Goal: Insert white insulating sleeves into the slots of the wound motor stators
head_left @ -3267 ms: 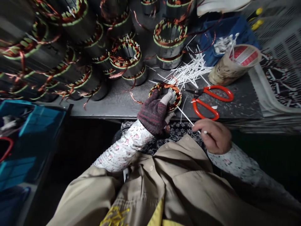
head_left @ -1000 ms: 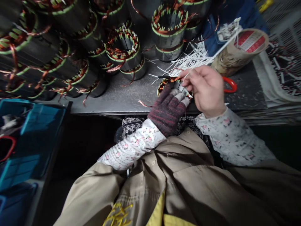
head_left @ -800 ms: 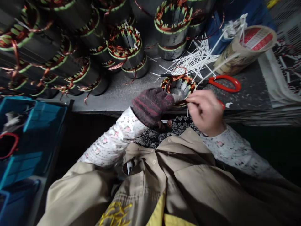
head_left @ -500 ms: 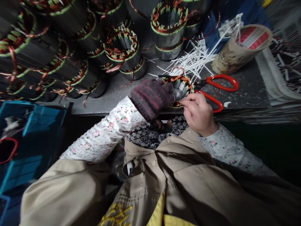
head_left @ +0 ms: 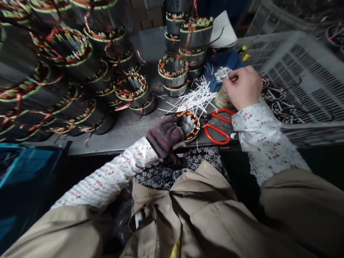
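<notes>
My left hand [head_left: 166, 136], in a dark knitted glove, grips a small stator with copper windings [head_left: 190, 124] at the bench's front edge. My bare right hand [head_left: 243, 87] is stretched out to the back right, fingers pinched at a bunch of white strips [head_left: 221, 73] on top of a tape roll [head_left: 220, 101]. Whether a strip is between its fingers I cannot make out. Loose white strips [head_left: 195, 97] lie fanned out behind the stator. Red-handled scissors [head_left: 217, 127] lie just right of the stator.
Many wound stators [head_left: 132, 87] stand stacked across the back and left of the dark bench [head_left: 126, 130]. A grey slotted plastic crate [head_left: 301, 71] fills the right. A blue cloth [head_left: 219, 64] lies behind the strips. A blue bin [head_left: 24, 168] sits low on the left.
My right hand left the stator and reached up and right to the white strips on the tape roll. The left hand stays on the stator. The view swung upward.
</notes>
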The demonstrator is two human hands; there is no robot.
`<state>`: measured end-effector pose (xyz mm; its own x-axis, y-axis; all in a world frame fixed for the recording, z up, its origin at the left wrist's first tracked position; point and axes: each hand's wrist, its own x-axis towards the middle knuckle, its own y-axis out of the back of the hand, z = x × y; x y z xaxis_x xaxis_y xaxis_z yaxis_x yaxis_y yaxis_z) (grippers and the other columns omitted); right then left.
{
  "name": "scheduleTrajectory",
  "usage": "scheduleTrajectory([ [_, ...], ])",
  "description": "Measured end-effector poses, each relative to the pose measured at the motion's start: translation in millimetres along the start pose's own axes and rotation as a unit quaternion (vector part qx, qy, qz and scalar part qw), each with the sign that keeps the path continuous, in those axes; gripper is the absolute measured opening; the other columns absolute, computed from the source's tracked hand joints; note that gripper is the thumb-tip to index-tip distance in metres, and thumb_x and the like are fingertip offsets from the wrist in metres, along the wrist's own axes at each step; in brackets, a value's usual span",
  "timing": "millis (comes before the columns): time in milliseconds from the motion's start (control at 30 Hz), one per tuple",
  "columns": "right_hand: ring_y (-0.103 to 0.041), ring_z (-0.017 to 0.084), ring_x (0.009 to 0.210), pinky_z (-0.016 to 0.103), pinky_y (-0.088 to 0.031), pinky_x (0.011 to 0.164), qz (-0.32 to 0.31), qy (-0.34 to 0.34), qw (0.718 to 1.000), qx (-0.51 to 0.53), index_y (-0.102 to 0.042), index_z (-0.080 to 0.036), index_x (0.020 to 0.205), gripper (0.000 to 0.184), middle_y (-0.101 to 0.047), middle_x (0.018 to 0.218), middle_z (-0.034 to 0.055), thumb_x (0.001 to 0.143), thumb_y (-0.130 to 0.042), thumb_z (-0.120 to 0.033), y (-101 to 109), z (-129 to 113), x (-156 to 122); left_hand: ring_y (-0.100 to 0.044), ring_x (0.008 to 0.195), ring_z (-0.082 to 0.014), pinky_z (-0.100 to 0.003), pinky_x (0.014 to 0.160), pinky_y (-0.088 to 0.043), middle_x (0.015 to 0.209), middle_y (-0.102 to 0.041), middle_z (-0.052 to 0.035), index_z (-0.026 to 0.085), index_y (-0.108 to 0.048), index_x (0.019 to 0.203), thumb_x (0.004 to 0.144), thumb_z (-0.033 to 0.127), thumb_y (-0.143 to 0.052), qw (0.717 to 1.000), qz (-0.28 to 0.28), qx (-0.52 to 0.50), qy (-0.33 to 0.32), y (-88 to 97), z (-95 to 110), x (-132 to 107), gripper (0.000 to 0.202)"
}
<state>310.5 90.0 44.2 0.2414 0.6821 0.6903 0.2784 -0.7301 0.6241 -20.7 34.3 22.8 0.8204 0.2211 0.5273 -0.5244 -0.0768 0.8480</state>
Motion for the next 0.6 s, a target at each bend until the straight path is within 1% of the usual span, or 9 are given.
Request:
scheduleTrajectory([
  [67, -0.065, 0.025, 0.079, 0.045, -0.053, 0.073, -0.005, 0.007, 1.000, 0.022, -0.063, -0.027, 0.071, 0.018, -0.065, 0.079, 0.0042, 0.086, -0.072, -0.030, -4, 4, 6, -0.071, 0.085, -0.0216, -0.048, 0.098, -0.062, 0.081, -0.073, -0.0038, 0.025, -0.059, 0.093, 0.096, 0.047, -0.056, 0.998, 0.055, 0.026, 0.036, -9.3, 12, -6, 0.022],
  [133, -0.066, 0.022, 0.075, 0.041, -0.053, 0.070, 0.012, 0.011, 0.996, 0.085, -0.062, -0.025, 0.076, 0.016, -0.067, 0.078, 0.0036, 0.089, -0.070, -0.031, 3, -1, -2, -0.071, 0.081, -0.0206, -0.047, 0.094, -0.063, 0.078, -0.072, -0.0022, 0.024, -0.058, 0.093, 0.096, 0.044, -0.059, 0.990, 0.113, 0.055, 0.068, -16.2, 24, -8, 0.021],
  [233, -0.069, 0.018, 0.069, 0.036, -0.054, 0.063, -0.005, -0.024, 0.966, 0.257, -0.059, -0.026, 0.091, 0.013, -0.071, 0.085, 0.0044, 0.096, -0.063, -0.036, 26, -26, -37, -0.072, 0.081, -0.0193, -0.044, 0.095, -0.062, 0.080, -0.072, -0.0024, 0.019, -0.058, 0.095, 0.096, 0.036, -0.062, 0.976, 0.156, 0.104, 0.111, -21.8, 38, -5, 0.017],
  [300, -0.072, 0.019, 0.078, 0.037, -0.059, 0.069, -0.042, -0.029, 0.943, 0.330, -0.061, -0.028, 0.099, 0.007, -0.073, 0.092, 0.0053, 0.099, -0.060, -0.035, 44, -50, -69, -0.073, 0.088, -0.0192, -0.044, 0.099, -0.059, 0.087, -0.074, -0.0045, 0.018, -0.059, 0.095, 0.095, 0.035, -0.064, 0.972, 0.154, 0.113, 0.139, -23.4, 42, -1, 0.017],
  [333, -0.073, 0.020, 0.078, 0.038, -0.060, 0.068, -0.034, -0.010, 0.945, 0.325, -0.062, -0.028, 0.098, 0.005, -0.074, 0.090, 0.0046, 0.099, -0.060, -0.033, 53, -61, -85, -0.074, 0.092, -0.0196, -0.044, 0.103, -0.057, 0.094, -0.075, -0.0058, 0.018, -0.059, 0.095, 0.094, 0.036, -0.066, 0.971, 0.150, 0.109, 0.152, -24.1, 43, 0, 0.019],
  [400, -0.075, 0.022, 0.081, 0.039, -0.061, 0.071, -0.057, 0.075, 0.952, 0.291, -0.066, -0.027, 0.092, 0.006, -0.076, 0.089, 0.0028, 0.096, -0.063, -0.024, 66, -77, -114, -0.073, 0.100, -0.0214, -0.048, 0.110, -0.053, 0.106, -0.076, -0.0088, 0.017, -0.059, 0.097, 0.092, 0.038, -0.069, 0.970, 0.147, 0.099, 0.169, -25.5, 44, 1, 0.024],
  [467, -0.076, 0.022, 0.082, 0.037, -0.063, 0.072, -0.098, 0.168, 0.941, 0.278, -0.068, -0.027, 0.091, 0.011, -0.078, 0.091, 0.0017, 0.091, -0.064, -0.016, 74, -83, -139, -0.072, 0.106, -0.0233, -0.051, 0.113, -0.050, 0.111, -0.074, -0.0104, 0.017, -0.058, 0.099, 0.090, 0.038, -0.070, 0.970, 0.148, 0.094, 0.172, -26.9, 44, 0, 0.026],
  [500, -0.076, 0.021, 0.082, 0.036, -0.063, 0.072, -0.112, 0.198, 0.932, 0.282, -0.068, -0.027, 0.094, 0.014, -0.079, 0.091, 0.0016, 0.090, -0.064, -0.014, 76, -83, -148, -0.071, 0.107, -0.0237, -0.052, 0.113, -0.050, 0.110, -0.074, -0.0102, 0.017, -0.058, 0.100, 0.090, 0.038, -0.070, 0.969, 0.149, 0.096, 0.169, -27.6, 44, -1, 0.026],
  [600, -0.077, 0.020, 0.080, 0.034, -0.065, 0.069, -0.114, 0.215, 0.923, 0.298, -0.065, -0.028, 0.103, 0.023, -0.079, 0.092, 0.0028, 0.089, -0.060, -0.010, 78, -75, -168, -0.071, 0.106, -0.0245, -0.051, 0.112, -0.051, 0.104, -0.073, -0.0096, 0.017, -0.057, 0.109, 0.091, 0.037, -0.068, 0.967, 0.155, 0.110, 0.169, -28.6, 46, -4, 0.030],
])
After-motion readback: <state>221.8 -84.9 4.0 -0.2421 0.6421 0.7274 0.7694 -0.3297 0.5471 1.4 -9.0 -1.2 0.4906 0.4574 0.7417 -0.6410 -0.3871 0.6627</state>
